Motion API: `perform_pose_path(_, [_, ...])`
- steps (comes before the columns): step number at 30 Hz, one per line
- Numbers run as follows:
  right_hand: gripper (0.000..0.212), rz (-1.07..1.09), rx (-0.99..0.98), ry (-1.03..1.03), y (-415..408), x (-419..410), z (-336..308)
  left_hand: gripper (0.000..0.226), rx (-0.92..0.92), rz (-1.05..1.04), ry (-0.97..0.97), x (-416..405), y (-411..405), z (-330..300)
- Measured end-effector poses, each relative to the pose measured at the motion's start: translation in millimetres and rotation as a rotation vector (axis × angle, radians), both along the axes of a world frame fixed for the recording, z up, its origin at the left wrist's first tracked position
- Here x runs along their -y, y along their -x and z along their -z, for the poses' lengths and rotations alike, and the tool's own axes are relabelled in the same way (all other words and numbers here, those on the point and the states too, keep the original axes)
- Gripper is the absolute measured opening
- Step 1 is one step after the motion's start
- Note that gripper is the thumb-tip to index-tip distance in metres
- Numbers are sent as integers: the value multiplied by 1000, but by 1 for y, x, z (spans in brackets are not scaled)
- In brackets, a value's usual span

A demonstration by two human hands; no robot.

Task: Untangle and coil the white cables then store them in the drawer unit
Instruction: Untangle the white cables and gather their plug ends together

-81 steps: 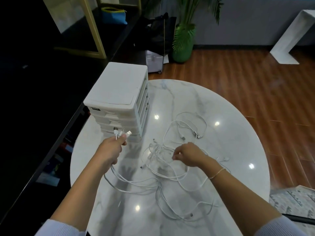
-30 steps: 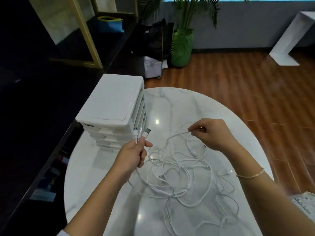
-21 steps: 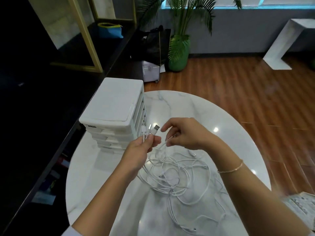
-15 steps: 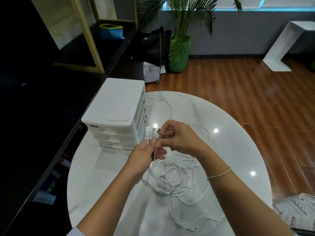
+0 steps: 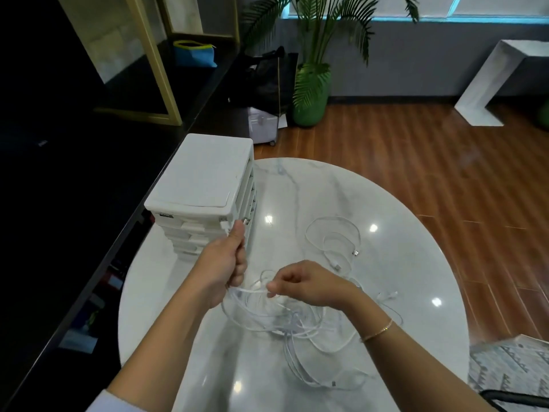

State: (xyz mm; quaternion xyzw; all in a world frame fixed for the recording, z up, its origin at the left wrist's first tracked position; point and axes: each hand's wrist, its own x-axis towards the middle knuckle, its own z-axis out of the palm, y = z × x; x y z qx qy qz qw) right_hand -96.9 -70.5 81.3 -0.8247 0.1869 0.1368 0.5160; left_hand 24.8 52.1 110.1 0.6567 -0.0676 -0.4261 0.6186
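At a marble table [image 5: 401, 263] beside a drawer unit [image 5: 205, 185], a left hand [image 5: 224, 263] grips cable ends while right-hand fingertips [image 5: 271, 291] pinch one strand above the tangled white cables [image 5: 297, 322]; pulling hard could tighten knots.

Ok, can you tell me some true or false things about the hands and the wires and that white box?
1. The left hand grips cable ends, held up by the drawer unit. True.
2. The right hand lies flat on the table. False: it pinches a strand of the cables.
3. The cables are already neatly coiled. False: they lie in a loose tangle.
4. A green pot stands on the wooden floor. True.
5. One drawer is pulled wide open. False: none looks pulled out.
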Motion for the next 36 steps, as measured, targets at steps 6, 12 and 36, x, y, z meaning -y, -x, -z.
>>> perform_pose_path(6, [15,209,-20,521,21,65,6,39,16,18,-137,-24,-15,1])
perform_pose_path(12, [29,412,-137,665,38,109,14,41,55,2,-219,-41,-25,1])
perform_pose_path(36, [13,162,-14,673,9,58,-40,20,204,44,-97,-21,12,-6])
